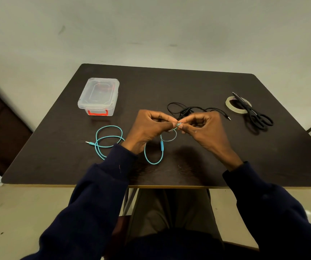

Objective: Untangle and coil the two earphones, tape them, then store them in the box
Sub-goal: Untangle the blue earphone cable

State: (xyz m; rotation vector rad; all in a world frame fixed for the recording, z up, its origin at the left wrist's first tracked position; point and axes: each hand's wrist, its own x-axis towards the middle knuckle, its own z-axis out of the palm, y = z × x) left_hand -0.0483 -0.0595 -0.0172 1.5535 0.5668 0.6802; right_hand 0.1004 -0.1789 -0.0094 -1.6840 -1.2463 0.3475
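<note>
A teal earphone cable [109, 136] lies in loose loops on the dark table, its plug pointing left. Its thinner end rises to the table's middle, where my left hand [150, 126] and my right hand [205, 128] pinch it between their fingertips, a small loop and the inline remote hanging below them. A black earphone [186, 109] lies tangled just behind my hands, its plug out to the right. A clear plastic box [99, 95] with a red latch stands closed at the back left.
A roll of clear tape [229, 104] sits at the back right with black scissors [254, 114] lying across it. The table's [188, 85] front edge runs just above my lap. A wall stands behind the table.
</note>
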